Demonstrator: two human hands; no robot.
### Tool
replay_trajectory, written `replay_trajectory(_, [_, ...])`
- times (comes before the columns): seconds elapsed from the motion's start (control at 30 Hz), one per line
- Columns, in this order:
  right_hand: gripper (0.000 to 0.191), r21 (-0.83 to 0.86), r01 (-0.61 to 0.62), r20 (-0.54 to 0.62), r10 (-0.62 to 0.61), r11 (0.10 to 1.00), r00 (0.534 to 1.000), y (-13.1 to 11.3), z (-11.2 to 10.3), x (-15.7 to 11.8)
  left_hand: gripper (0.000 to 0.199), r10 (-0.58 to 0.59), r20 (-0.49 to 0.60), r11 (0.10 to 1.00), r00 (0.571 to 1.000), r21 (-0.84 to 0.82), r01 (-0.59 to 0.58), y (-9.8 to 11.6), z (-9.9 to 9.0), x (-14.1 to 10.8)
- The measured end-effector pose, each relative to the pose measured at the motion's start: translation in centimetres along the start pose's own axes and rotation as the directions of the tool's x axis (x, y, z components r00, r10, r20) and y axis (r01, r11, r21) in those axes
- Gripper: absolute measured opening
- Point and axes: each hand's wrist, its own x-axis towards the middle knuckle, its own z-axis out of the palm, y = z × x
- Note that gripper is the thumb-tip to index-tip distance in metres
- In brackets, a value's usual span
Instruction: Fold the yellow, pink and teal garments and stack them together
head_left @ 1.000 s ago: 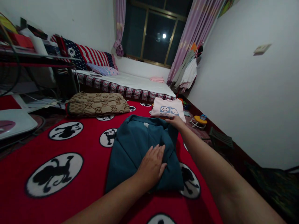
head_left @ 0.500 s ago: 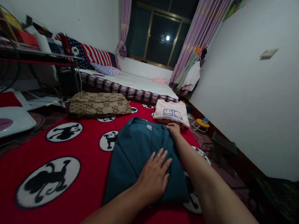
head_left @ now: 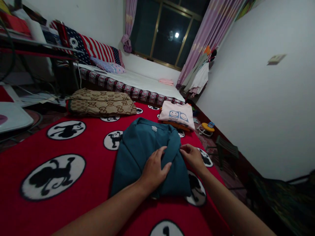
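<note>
A folded teal jacket [head_left: 145,141] lies on a red blanket, its neck end away from me and a pale label showing inside. My left hand [head_left: 155,170] rests on the jacket's front, thumb spread from the fingers, beside the long lapel-like strip. At the jacket's right edge, my right hand [head_left: 193,156] has thumb and forefinger pinched together at the cloth by that strip; the exact grip is hard to see. Beyond it lies a folded pale pink shirt [head_left: 177,113] with smiley faces, on top of an orange-brown folded item.
The red blanket [head_left: 98,177] has white ovals with black monkey figures. A folded brown patterned cloth [head_left: 103,103] lies at the back left. Behind are a low bed [head_left: 137,83] and a cluttered desk [head_left: 36,42]. Small stools [head_left: 227,147] stand on the right.
My right hand has come down from the jacket's collar corner to its right edge. My left hand has gone from lying flat to curving beside the strip, which now lies more raised and distinct.
</note>
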Motion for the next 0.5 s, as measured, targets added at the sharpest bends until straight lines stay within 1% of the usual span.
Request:
replay_trajectory(0.07, [0.027,-0.126,-0.047,0.003,0.047,0.991,0.999,-0.1,0.2,-0.3,0.051,-0.025,-0.003,1.0,1.0,-0.016,0.025,0.0,-0.1,0.0])
replay_trajectory(0.13, [0.031,-0.243,-0.096,-0.012,0.096,0.965,0.995,-0.5,0.5,0.1,0.048,-0.033,-0.006,0.999,0.999,-0.022,0.033,0.1,-0.2,0.0])
replay_trajectory(0.23, [0.018,-0.333,-0.119,0.04,0.14,0.936,0.989,-1.1,0.8,1.4,0.044,-0.037,-0.013,0.999,0.999,-0.031,0.037,0.2,-0.4,-0.1])
replay_trajectory(0.3, [0.013,-0.322,-0.089,0.042,0.108,0.942,0.993,-1.2,0.6,2.1,0.042,-0.038,-0.014,0.999,0.999,-0.036,0.038,0.4,-0.5,-0.2])
replay_trajectory(0.37, [0.014,-0.276,-0.067,-0.045,0.057,0.959,0.997,-1.0,0.4,2.5,0.041,-0.042,-0.02,0.998,0.999,-0.039,0.041,0.4,-0.5,-0.2])
replay_trajectory(0.43, [0.017,-0.246,-0.083,-0.145,0.048,0.966,0.988,-0.5,0.4,2.4,0.04,-0.038,-0.021,0.999,0.999,-0.036,0.037,0.4,-0.5,-0.1])
replay_trajectory(0.5, [0.019,-0.269,-0.12,-0.175,0.074,0.956,0.982,0.0,0.8,2.1,0.04,-0.024,-0.01,1.0,1.0,-0.019,0.024,0.3,-0.5,-0.1])
